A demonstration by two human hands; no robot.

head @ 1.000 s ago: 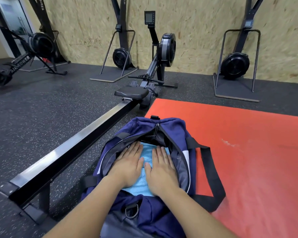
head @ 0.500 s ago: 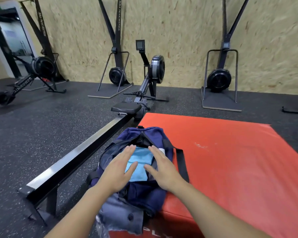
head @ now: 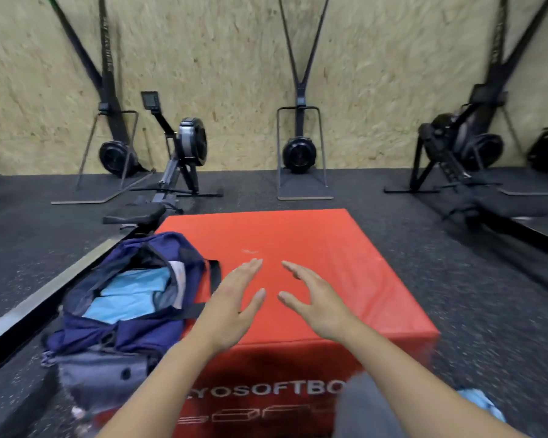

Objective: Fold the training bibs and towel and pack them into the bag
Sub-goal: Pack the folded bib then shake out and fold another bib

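Red box top, two spread hands, bag packed at its left edge

Red vinyl covers the soft plyo box (head: 314, 248) that fills the near middle of the view; its front face carries white lettering, partly hidden by the forearms. At the bottom edge, right of centre, a grey-clad knee (head: 361, 406) and a scrap of light blue cloth (head: 481, 403) show, too cropped to tell apart further.

Both hands hover over the near half of the box top, holding nothing. The left hand (head: 231, 301) has its fingers straight and close together, thumb apart, palm turned toward the other hand. The right hand (head: 317, 301) mirrors it, fingers slightly bent, thumb spread. A gap lies between the two.

Just left of the left hand, the navy duffel bag (head: 133, 327) sits at the box's left edge, overhanging the side, its top unzipped and gaping. Folded light blue fabric (head: 133, 295) lies inside the opening; whether it is towel or bibs I cannot tell. A black strap (head: 211, 279) lies across the red surface beside the bag.

Beyond the hands the box top is bare red out to its far and right edges. Left of the bag runs the rail of a rowing machine (head: 184, 153), its seat near the box's far left corner. Dark speckled rubber floor (head: 424, 248) stretches on the right. Ski-type trainers (head: 299, 153) stand against the chipboard wall (head: 377, 74).
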